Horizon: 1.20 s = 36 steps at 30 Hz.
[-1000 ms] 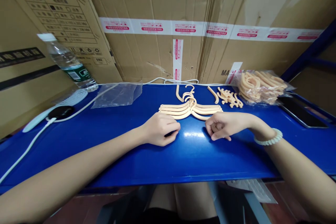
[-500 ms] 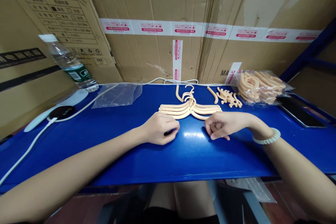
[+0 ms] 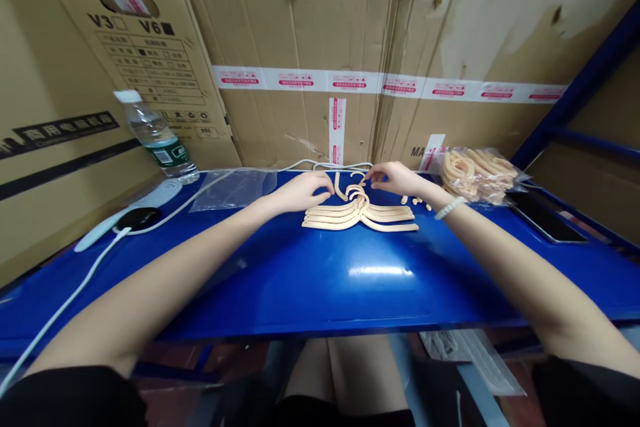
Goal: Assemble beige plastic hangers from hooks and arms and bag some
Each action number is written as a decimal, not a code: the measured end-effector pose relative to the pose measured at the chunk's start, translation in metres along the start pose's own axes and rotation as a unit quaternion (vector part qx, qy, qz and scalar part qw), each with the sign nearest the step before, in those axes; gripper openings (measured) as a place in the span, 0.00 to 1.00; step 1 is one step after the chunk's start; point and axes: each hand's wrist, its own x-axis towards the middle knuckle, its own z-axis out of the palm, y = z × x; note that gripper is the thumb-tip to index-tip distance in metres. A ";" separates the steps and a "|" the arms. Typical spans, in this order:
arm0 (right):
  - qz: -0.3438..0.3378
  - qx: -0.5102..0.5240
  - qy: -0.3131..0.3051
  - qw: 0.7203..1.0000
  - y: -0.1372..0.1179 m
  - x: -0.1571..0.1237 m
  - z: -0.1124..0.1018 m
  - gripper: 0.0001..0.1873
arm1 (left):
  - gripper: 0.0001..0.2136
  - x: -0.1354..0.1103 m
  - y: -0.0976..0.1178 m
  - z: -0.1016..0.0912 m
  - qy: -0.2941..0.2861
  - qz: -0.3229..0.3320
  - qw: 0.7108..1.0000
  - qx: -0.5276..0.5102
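Note:
On the blue table lies a row of beige plastic hangers (image 3: 333,220), closely stacked with their hooks together in the middle. Just left of it is my left hand (image 3: 304,191), fingers bent, thumb apart, holding nothing, near a loose curved hanger arm (image 3: 339,187). A separate hanger hook (image 3: 358,176) lies behind the stack. Beside that hook hovers my right hand (image 3: 394,178), its fingers curved and parted from the thumb, fingertips close to the hook; whether they touch it I cannot tell. My right hand and forearm mostly hide a pile of small hook pieces (image 3: 419,201).
A clear bag of hanger parts (image 3: 477,175) stands at the back right, with a phone (image 3: 547,217) before it. At left are a water bottle (image 3: 163,143), a hairbrush (image 3: 155,195), a black charging puck (image 3: 139,219) and an empty plastic bag (image 3: 235,189). Cardboard boxes (image 3: 300,27) wall the back.
Both hands have moved away from the front of the hanger stack toward the back, my right one now over the loose parts. Their fingers have loosened. The camera view has tilted up a little.

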 end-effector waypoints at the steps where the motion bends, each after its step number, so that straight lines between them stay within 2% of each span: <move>1: 0.005 -0.017 -0.010 1.000 0.003 0.012 0.003 0.16 | 0.08 0.008 -0.007 0.001 -0.012 -0.016 1.000 0.003; 4: 0.011 -0.036 -0.029 0.999 0.011 0.039 0.014 0.17 | 0.12 0.026 -0.023 0.012 -0.016 -0.038 0.999 0.006; 6: 0.011 -0.039 -0.035 0.999 0.014 0.047 0.021 0.15 | 0.13 0.033 -0.029 0.024 -0.018 -0.047 0.999 0.003; 9: 0.013 -0.036 -0.030 0.999 0.017 0.050 0.027 0.08 | 0.12 0.037 -0.033 0.040 -0.014 -0.060 0.998 -0.004; 12: 0.014 -0.019 -0.012 1.000 0.018 0.045 0.027 0.03 | 0.07 0.037 -0.034 0.048 0.003 -0.071 0.997 -0.015; 16: 0.021 0.027 0.063 0.997 0.014 0.028 0.017 0.06 | 0.04 0.030 -0.029 0.040 0.053 -0.087 0.994 -0.025; 20: 0.032 0.108 0.150 0.982 -0.002 -0.008 0.007 0.15 | 0.06 0.010 -0.007 0.019 0.134 -0.082 0.987 -0.028; 21: 0.034 0.153 0.169 0.973 -0.008 -0.019 0.007 0.16 | 0.06 0.004 0.002 0.015 0.151 -0.076 0.985 -0.032; 22: 0.035 0.238 0.192 0.952 -0.016 -0.030 0.008 0.16 | 0.07 -0.002 0.010 0.013 0.168 -0.070 0.983 -0.039; 25: 0.050 0.457 0.235 0.856 -0.042 -0.057 0.020 0.19 | 0.11 -0.016 0.037 0.017 0.242 -0.039 0.961 -0.128; 27: 0.071 0.540 0.239 0.804 -0.057 -0.066 0.032 0.20 | 0.09 -0.021 0.051 0.026 0.286 -0.043 0.936 -0.200; 29: 0.095 0.593 0.225 0.767 -0.067 -0.069 0.044 0.20 | 0.08 -0.024 0.062 0.038 0.298 -0.070 0.919 -0.250; 32: 0.126 0.638 0.192 0.735 -0.074 -0.071 0.059 0.19 | 0.07 -0.028 0.071 0.053 0.271 -0.133 0.896 -0.326; 36: 0.160 0.658 0.154 0.720 -0.076 -0.078 0.068 0.18 | 0.12 -0.034 0.078 0.062 0.263 -0.169 0.859 -0.405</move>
